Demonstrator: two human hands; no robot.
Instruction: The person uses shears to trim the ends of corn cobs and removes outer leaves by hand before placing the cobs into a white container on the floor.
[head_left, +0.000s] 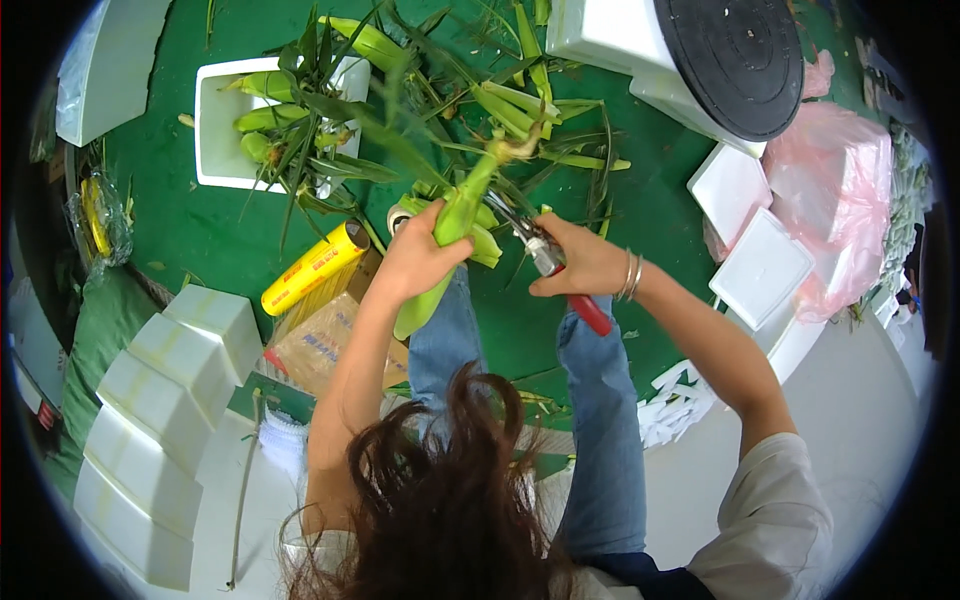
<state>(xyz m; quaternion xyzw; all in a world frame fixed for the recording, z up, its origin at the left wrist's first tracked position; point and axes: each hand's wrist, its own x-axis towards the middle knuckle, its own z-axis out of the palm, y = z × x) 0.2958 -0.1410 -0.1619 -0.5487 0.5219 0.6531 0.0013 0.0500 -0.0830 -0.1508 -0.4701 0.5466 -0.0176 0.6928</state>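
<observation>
My left hand (420, 259) grips an ear of corn (459, 214) in its green husk, tilted with the stalk end up and to the right. Red-handled pruning shears (544, 255) are in my right hand (581, 259), their metal blades close beside the corn. Whether the blades touch it cannot be made out. Below the corn, cut green husk pieces (486, 244) show near my foot. Left of my hands, a white foam box (206, 142) contains several husked ears (271, 118) with long leaves hanging over its rim.
Loose corn leaves and stalks (517, 112) litter the green floor (645, 195). A yellow film roll (315, 268) leans on a cardboard box (322, 345). Stacked foam boxes (161, 375) stand at left. A black round lid (731, 64), foam lids (761, 266) and pink plastic bags (840, 202) lie at right.
</observation>
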